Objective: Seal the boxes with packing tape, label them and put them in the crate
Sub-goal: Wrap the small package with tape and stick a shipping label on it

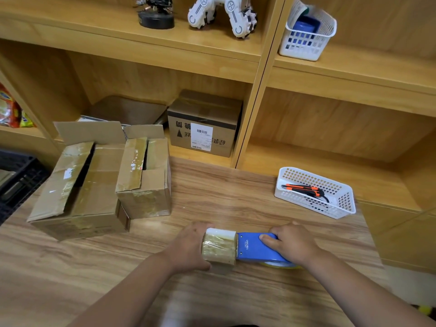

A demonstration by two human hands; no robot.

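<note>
By the front edge of the bench (236,199), the left hand (188,246) grips a small box (218,250). The right hand (291,244) holds the blue tape gun (253,249).

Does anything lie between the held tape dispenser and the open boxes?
Nothing visible: only bare tabletop separates the tape dispenser from the nearer open box; the white basket sits to its right.
</note>
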